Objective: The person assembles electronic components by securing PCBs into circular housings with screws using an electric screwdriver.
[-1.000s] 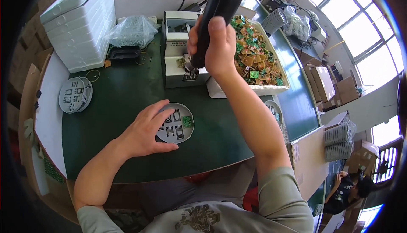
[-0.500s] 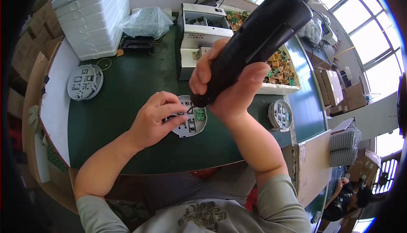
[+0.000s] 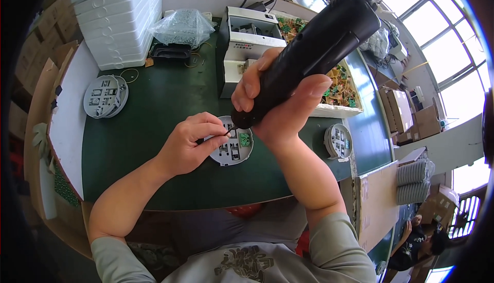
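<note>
My right hand [image 3: 280,113] is wrapped around a thick black electric screwdriver [image 3: 319,46], tilted with its bit end down to the left. The thin bit [image 3: 232,129] reaches my left hand [image 3: 190,141], whose thumb and index finger are pinched at the bit's tip. Anything small between those fingertips is too hidden to make out. Under both hands lies a round grey plastic housing [image 3: 224,158] with several cutouts and metal parts. A small green circuit board [image 3: 245,139] sits in its right side. My left hand covers the housing's left edge.
Grey round housings [image 3: 105,96] are stacked at left, and another stack [image 3: 338,142] stands at right. A white-and-black machine [image 3: 252,41] and a tray of small boards [image 3: 339,90] stand beyond my hands. White foam trays [image 3: 121,23] rise at far left. A co-worker [image 3: 411,242] sits far right.
My left thumb and index finger have come together at the bit's tip, where they were apart before. The screwdriver stays almost in place in my right hand. The view has shifted slightly.
</note>
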`<move>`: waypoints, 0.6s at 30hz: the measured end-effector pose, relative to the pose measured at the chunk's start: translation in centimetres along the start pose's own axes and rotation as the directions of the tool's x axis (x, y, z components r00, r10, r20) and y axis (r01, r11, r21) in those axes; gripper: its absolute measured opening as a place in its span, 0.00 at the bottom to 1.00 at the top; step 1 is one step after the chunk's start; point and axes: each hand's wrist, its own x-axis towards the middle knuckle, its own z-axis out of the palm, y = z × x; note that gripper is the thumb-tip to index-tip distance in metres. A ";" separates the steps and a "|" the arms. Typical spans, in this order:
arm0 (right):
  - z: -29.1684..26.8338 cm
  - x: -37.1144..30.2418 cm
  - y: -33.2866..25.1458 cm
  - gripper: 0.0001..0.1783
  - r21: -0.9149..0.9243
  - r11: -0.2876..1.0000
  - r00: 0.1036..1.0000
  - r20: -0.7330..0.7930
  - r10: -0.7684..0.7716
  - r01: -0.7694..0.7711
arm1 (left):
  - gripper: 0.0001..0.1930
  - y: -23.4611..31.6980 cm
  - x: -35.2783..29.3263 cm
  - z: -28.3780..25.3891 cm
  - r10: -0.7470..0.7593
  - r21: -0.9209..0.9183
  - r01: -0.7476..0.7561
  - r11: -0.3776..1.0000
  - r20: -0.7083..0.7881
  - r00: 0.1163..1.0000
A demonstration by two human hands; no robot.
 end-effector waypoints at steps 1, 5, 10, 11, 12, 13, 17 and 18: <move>0.0 0.0 -0.1 0.51 -0.001 1.000 1.000 -0.001 -0.002 0.002 | 0.05 -0.1 0.0 0.1 0.002 0.000 -0.002 1.000 0.001 1.000; -0.2 0.0 -0.5 0.51 -0.019 1.000 1.000 -0.007 0.002 -0.002 | 0.05 -0.2 0.1 0.3 0.010 -0.020 -0.010 1.000 -0.021 1.000; -0.3 -0.9 0.0 0.51 -0.074 0.997 1.000 0.013 0.013 -0.012 | 0.04 0.4 -0.2 0.7 -0.071 -0.025 0.071 0.997 -0.010 0.997; -0.3 -1.1 0.1 0.51 -0.072 0.997 1.000 0.013 0.013 -0.012 | 0.04 0.4 -0.3 0.7 -0.073 -0.024 0.072 0.997 -0.010 0.997; -0.5 -1.2 0.1 0.51 -0.058 0.998 1.000 0.019 0.009 -0.008 | 0.05 0.1 -0.4 0.6 -0.057 0.015 0.057 0.998 0.010 0.998; -0.6 -1.3 0.2 0.51 -0.045 0.999 1.000 0.024 0.006 -0.005 | 0.07 -0.2 -0.6 0.6 -0.043 0.054 0.041 0.998 0.031 0.999; -1.5 -2.1 0.0 0.50 -0.049 0.999 1.000 0.028 0.011 -0.010 | 0.16 -0.4 -0.5 0.7 0.039 0.199 -0.055 0.978 0.084 0.996; -1.8 -2.4 -0.2 0.50 -0.077 0.997 0.999 0.027 0.018 -0.016 | 0.21 -0.1 -0.2 0.6 0.098 0.275 -0.121 0.954 0.094 0.991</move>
